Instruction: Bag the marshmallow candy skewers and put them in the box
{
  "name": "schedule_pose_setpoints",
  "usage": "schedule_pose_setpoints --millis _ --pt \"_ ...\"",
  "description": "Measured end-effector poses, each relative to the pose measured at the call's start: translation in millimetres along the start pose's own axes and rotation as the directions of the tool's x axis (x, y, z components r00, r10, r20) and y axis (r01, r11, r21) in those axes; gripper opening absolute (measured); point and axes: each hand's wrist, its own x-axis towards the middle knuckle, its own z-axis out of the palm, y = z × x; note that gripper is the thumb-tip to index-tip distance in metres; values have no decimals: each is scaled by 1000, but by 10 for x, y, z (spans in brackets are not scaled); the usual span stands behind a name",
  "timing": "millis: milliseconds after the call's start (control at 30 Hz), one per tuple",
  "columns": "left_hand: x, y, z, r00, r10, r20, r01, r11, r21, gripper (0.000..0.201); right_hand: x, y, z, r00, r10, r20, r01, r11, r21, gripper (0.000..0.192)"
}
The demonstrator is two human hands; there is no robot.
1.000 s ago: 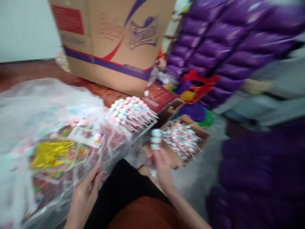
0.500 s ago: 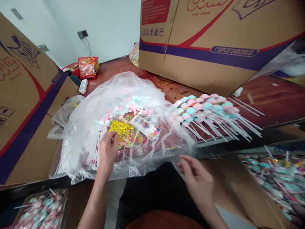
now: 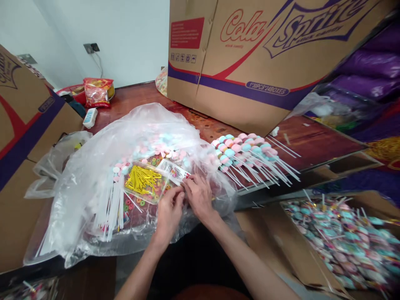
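Note:
My right hand [image 3: 200, 196] is closed at the near end of the small printed plastic bags [image 3: 173, 170], its fingertips on their corner. Just to its left, almost touching it, is my left hand [image 3: 170, 210] with its fingers curled together; whatever they hold is hidden. Beyond my left hand, a clear plastic tray [image 3: 161, 192] carries a heap of gold twist ties [image 3: 142, 179]. White sticks [image 3: 109, 204] fan out to the left under a translucent plastic sheet [image 3: 75, 166], which also covers pink and blue candies [image 3: 165, 143].
Marshmallow lollipops [image 3: 243, 148] lie in a pile at the table's right. Below it, an open carton [image 3: 303, 254] is full of wrapped lollipops [image 3: 343, 233]. Large cartons stand behind [image 3: 237, 79] and at left [image 3: 18, 166]. A red snack bag [image 3: 97, 92] sits at the back.
My right hand has come in from the right carton's side to the printed bags. My left hand has moved right, away from the gold twist ties. The view has shifted right.

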Motion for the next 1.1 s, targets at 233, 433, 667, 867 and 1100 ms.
schedule_pose_setpoints --millis 233,433,667,867,1100 --pt "151 29 114 982 -177 -62 154 949 -275 33 65 -10 -128 954 285 -91 -221 878 425 23" --pt "184 189 254 987 -123 -102 68 901 -429 28 -88 -103 -351 989 -7 -145 34 981 191 24" --pt "131 220 240 948 -317 -8 221 680 -699 26 -373 -122 -519 923 384 -13 -259 648 716 37" --pt "42 260 351 950 -310 -27 216 720 -659 29 -328 -115 -639 844 493 212 -394 301 868 11" --pt "5 309 511 931 -350 -101 192 708 -679 39 -343 -36 -653 907 413 82 -328 573 751 30"
